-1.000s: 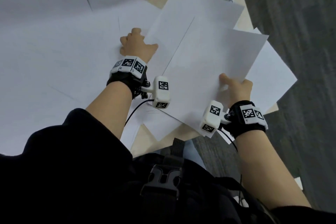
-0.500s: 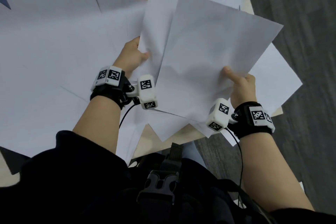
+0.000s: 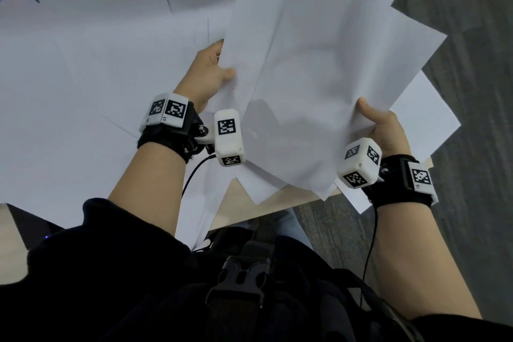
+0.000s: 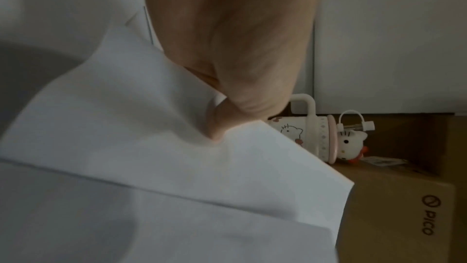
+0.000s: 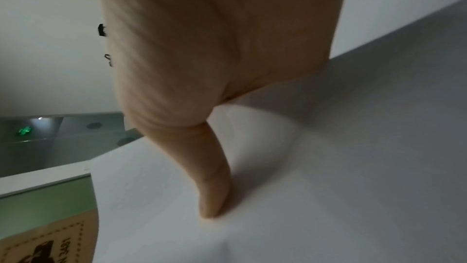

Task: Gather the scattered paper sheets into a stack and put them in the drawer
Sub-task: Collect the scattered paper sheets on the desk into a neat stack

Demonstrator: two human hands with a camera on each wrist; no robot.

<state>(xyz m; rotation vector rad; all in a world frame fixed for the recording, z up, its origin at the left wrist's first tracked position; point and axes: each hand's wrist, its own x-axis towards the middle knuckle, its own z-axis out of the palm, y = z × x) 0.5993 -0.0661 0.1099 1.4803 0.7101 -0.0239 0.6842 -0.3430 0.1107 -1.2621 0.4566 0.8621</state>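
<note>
Both hands hold a lifted bundle (image 3: 319,78) of loose sheets above the desk (image 3: 249,208). Left hand (image 3: 206,72) pinches its 9 o'clock edge, thumb on top; right hand (image 3: 384,130) pinches the 4 o'clock edge, thumb on top. Risk, judged: sheets are fanned and unaligned, so a light pinch could let an inner one slide out, or corners could crumple on squaring. Count: at least three sheets held; several more lie flat at 9 to 12 o'clock, exact number unclear. No drawer visible.

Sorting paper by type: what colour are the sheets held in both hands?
Plain white and unprinted, the held sheets show best in the head view, gripped by the left hand and right hand.
</note>
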